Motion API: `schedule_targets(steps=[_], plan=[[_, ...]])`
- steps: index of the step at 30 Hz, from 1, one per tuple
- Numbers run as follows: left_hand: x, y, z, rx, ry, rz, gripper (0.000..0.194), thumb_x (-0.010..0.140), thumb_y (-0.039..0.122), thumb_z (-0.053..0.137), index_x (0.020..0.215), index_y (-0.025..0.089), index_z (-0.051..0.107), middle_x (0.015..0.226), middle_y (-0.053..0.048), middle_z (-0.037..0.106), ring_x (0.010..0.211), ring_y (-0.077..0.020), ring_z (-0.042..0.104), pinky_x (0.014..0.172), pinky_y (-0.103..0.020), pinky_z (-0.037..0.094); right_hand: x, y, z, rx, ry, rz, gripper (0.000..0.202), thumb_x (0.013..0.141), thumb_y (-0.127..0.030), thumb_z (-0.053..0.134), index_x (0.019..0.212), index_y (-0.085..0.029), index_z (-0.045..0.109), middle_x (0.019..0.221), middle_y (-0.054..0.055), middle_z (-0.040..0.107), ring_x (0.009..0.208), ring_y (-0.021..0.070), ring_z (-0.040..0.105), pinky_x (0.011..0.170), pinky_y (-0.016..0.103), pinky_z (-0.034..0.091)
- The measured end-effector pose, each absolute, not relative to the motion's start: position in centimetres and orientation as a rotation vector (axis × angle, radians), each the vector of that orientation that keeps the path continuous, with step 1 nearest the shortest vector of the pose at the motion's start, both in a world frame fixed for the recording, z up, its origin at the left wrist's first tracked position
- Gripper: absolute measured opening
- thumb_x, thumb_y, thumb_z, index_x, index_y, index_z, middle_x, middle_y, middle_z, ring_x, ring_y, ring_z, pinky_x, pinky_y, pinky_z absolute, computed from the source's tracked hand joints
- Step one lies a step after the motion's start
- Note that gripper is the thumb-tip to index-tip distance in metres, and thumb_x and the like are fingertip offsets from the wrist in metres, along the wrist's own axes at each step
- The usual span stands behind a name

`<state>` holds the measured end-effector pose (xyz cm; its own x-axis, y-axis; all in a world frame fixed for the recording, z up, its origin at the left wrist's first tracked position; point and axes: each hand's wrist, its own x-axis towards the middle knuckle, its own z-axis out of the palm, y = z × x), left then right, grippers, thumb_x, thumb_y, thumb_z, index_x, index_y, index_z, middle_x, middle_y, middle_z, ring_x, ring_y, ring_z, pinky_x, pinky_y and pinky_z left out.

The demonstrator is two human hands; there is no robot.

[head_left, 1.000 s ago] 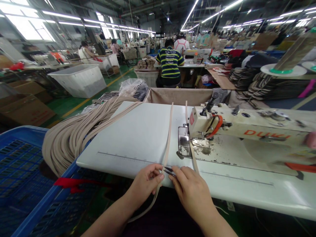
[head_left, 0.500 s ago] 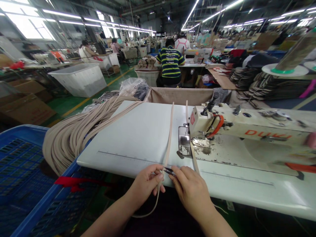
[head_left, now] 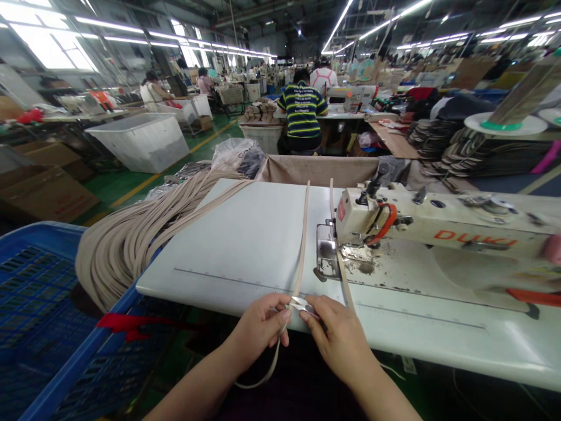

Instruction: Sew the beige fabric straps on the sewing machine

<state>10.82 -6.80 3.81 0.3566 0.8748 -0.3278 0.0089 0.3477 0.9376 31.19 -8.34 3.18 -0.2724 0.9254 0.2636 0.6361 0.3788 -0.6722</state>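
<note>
My left hand [head_left: 265, 321] pinches a narrow beige strap [head_left: 303, 234] at the front edge of the white sewing table [head_left: 245, 245]. From there the strap runs back over the table, and its other part hangs in a loop below my fingers. In my right hand [head_left: 335, 327] are small metal thread snips [head_left: 302, 304], their blades pointing left at the strap beside my left fingertips. Another length of beige strap [head_left: 344, 275] passes under the head of the sewing machine [head_left: 390, 216], just beyond my right hand.
A thick bundle of beige straps [head_left: 127, 240] drapes over the table's left side, near a blue plastic crate [head_left: 65, 374] with a red cloth strip [head_left: 131, 325]. A fabric-lined bin [head_left: 319, 169] stands behind the table. Ahead, a person in a striped shirt [head_left: 302, 111] sits with their back turned.
The snips' blades have turned, from dark and narrow to bright and visibly spread at the strap. My right hand has tilted slightly; my left hand stays nearly in place.
</note>
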Motion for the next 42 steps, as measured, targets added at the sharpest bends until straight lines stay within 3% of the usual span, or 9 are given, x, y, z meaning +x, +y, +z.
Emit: schedule_targets(steps=[3,8,14,17,23,25,30,34,42], plan=[[10.8,-6.8,3.6,1.076,1.053,0.729,0.054,0.082,0.057,0.073,0.111,0.013,0.065,0.084,-0.003,0.058,0.051,-0.0119,0.060,0.042,-0.020,0.026,30.9,-8.3,3.7,-1.423,-1.866,0.887,0.023,0.101,-0.040,0.052,0.100,-0.023,0.068,0.085,0.003,0.066,0.078,0.0209,0.059,0.070,0.032,0.043],[10.8,-6.8,3.9,1.045,1.003,0.709,0.052,0.081,0.056,0.075,0.108,0.013,0.065,0.075,0.000,0.058,0.047,-0.0093,0.054,0.043,-0.020,0.024,30.8,-7.7,3.9,-1.301,-1.495,1.427,0.036,0.090,-0.055,0.062,0.077,-0.021,0.063,0.067,-0.003,0.047,0.067,0.0156,0.045,0.064,0.028,0.034],[10.6,-6.5,4.4,1.124,0.959,0.740,0.045,0.085,0.052,0.072,0.107,0.013,0.064,0.061,0.004,0.053,0.045,-0.0083,0.047,0.045,-0.020,0.026,30.5,-8.1,3.3,-1.175,-1.193,1.733,0.043,0.086,-0.063,0.067,0.081,-0.020,0.063,0.060,-0.008,0.033,0.055,0.0097,0.025,0.054,0.026,0.018],[10.6,-6.5,4.7,1.118,0.983,0.703,0.048,0.084,0.054,0.072,0.108,0.013,0.062,0.060,0.004,0.054,0.043,-0.0081,0.044,0.044,-0.020,0.024,30.4,-8.4,3.5,-1.245,-1.341,1.576,0.039,0.091,-0.059,0.062,0.080,-0.021,0.062,0.062,-0.006,0.039,0.056,0.0118,0.034,0.055,0.026,0.026],[10.9,-6.6,4.7,1.089,1.042,0.656,0.047,0.084,0.057,0.069,0.098,0.013,0.061,0.059,0.001,0.059,0.042,-0.0076,0.042,0.043,-0.020,0.022,30.4,-8.9,4.5,-1.407,-1.918,0.640,0.021,0.100,-0.037,0.051,0.097,-0.023,0.065,0.085,0.004,0.067,0.078,0.0213,0.059,0.072,0.033,0.041],[11.0,-6.6,4.6,1.074,1.035,0.647,0.046,0.083,0.057,0.070,0.096,0.014,0.060,0.057,0.002,0.058,0.041,-0.0075,0.040,0.043,-0.020,0.021,30.4,-8.9,4.6,-1.393,-1.932,0.642,0.020,0.100,-0.036,0.051,0.097,-0.023,0.065,0.084,0.004,0.067,0.077,0.0208,0.059,0.071,0.032,0.042],[10.9,-6.6,4.4,1.129,0.972,0.666,0.038,0.085,0.050,0.069,0.097,0.015,0.060,0.052,0.006,0.051,0.042,-0.0081,0.040,0.046,-0.020,0.025,30.8,-8.5,4.1,-1.387,-1.661,1.188,0.032,0.096,-0.047,0.056,0.075,-0.023,0.058,0.066,-0.003,0.047,0.065,0.0159,0.048,0.061,0.027,0.036],[10.8,-6.6,4.2,1.194,0.953,0.701,0.032,0.086,0.045,0.067,0.095,0.015,0.061,0.054,0.006,0.049,0.044,-0.0083,0.043,0.048,-0.021,0.028,30.9,-8.3,3.9,-1.338,-1.538,1.406,0.036,0.094,-0.052,0.055,0.075,-0.022,0.059,0.064,-0.004,0.042,0.063,0.0150,0.043,0.061,0.027,0.033],[10.5,-6.7,4.3,1.137,1.043,0.645,0.048,0.085,0.055,0.067,0.106,0.013,0.060,0.064,0.001,0.056,0.047,-0.0100,0.050,0.044,-0.019,0.029,30.8,-8.7,4.5,-1.605,-1.910,0.669,0.029,0.100,-0.046,0.048,0.091,-0.024,0.065,0.080,0.002,0.067,0.073,0.0213,0.060,0.065,0.032,0.038]])
